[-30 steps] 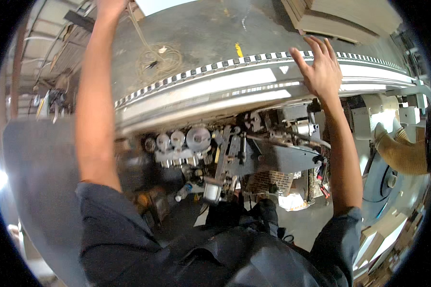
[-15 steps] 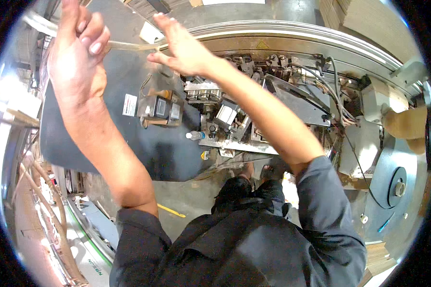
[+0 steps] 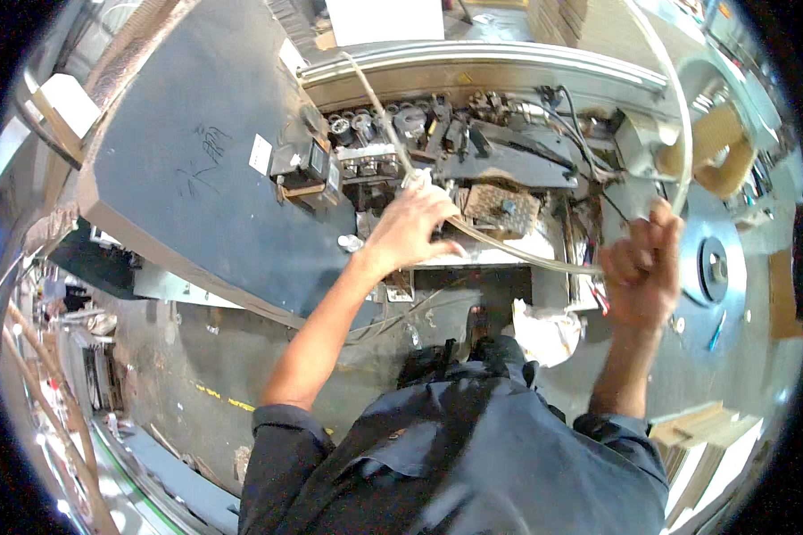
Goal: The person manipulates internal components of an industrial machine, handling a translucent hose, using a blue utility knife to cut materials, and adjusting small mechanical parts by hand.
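A long, pale, see-through flexible strip (image 3: 526,255) runs between my two hands above the machine. My left hand (image 3: 410,223) has its fingers curled over the strip, with the thumb held out to the side. Past those fingers, the strip's narrow end slants up toward the metal rail. My right hand (image 3: 644,267) is closed around the strip at the right, above the blue-grey round table. From there the strip arcs upward and leaves the view at the top. The strip's part under my left palm is hidden.
Beneath my hands lies the machine's open mechanism (image 3: 500,205), with rollers, blocks and cables. A dark grey cover (image 3: 187,178) fills the left, and a metal rail (image 3: 482,61) crosses behind. A white bag (image 3: 544,334) lies near my feet; stacked boards (image 3: 705,446) stand at the lower right.
Both hands have moved from the upper left toward the right and nearer to me, with the strip. My right hand, earlier spread, is now closed around it. The view has shifted too.
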`<move>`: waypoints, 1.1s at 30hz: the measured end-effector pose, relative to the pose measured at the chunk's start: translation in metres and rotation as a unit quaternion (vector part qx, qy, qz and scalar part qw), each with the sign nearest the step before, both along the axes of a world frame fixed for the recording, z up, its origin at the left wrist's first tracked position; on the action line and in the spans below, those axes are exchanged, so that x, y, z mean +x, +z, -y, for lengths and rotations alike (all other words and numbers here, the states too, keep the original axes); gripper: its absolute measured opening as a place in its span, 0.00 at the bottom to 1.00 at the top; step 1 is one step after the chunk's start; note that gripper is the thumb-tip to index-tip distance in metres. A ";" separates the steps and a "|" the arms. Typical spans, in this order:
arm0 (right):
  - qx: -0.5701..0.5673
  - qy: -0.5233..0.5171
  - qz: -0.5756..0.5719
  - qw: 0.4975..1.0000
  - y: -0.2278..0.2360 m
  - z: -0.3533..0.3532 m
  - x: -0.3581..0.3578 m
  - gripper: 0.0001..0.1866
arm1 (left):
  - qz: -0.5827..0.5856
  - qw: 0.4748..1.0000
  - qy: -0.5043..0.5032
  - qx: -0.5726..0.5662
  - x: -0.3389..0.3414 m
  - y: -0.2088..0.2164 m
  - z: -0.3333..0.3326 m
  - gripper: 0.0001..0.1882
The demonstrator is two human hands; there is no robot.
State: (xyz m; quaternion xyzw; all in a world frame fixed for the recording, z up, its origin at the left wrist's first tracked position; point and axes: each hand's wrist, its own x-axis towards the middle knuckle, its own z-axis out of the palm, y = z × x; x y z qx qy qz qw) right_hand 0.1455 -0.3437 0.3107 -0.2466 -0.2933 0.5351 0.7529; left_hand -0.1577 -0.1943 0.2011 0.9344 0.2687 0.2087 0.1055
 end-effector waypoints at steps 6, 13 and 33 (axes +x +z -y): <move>-0.250 -0.289 0.303 0.873 -0.061 0.122 0.069 0.30 | 0.014 0.992 -0.009 0.124 -0.007 -0.063 0.046 0.14; -0.112 -0.185 0.865 0.452 -0.053 0.088 -0.100 0.52 | 0.173 0.969 -0.154 -0.089 0.108 -0.108 0.242 0.16; -0.337 0.342 0.727 0.491 -0.088 0.323 0.086 0.30 | 0.720 0.355 0.078 -0.591 0.070 -0.009 0.000 0.33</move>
